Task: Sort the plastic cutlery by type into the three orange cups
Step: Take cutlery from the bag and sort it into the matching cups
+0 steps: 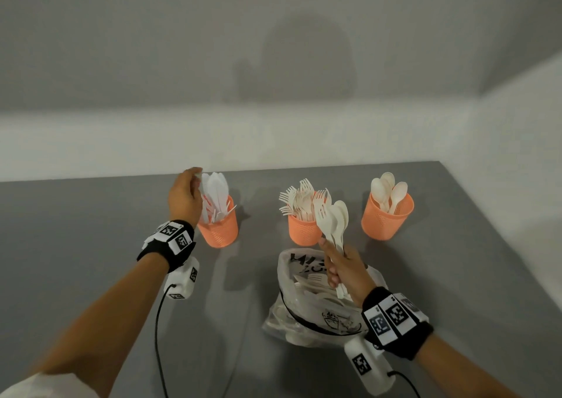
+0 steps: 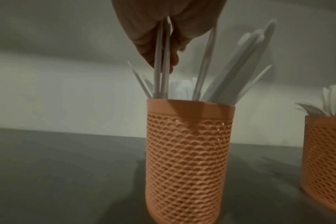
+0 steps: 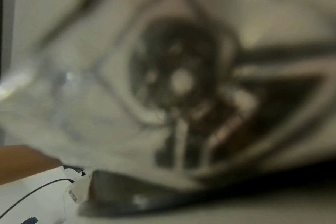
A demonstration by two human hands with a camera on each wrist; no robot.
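Three orange mesh cups stand in a row on the grey table. The left cup holds white knives, the middle cup forks, the right cup spoons. My left hand is above the left cup and pinches the tops of two white knives whose lower ends are inside it. My right hand grips a small bunch of cream spoons and a fork upright, over the clear plastic bag of loose cutlery. The right wrist view is filled by the blurred printed bag.
The table's far edge meets a white wall just behind the cups, and its right edge runs diagonally past the spoon cup. Black cables trail from both wrist cameras across the near table.
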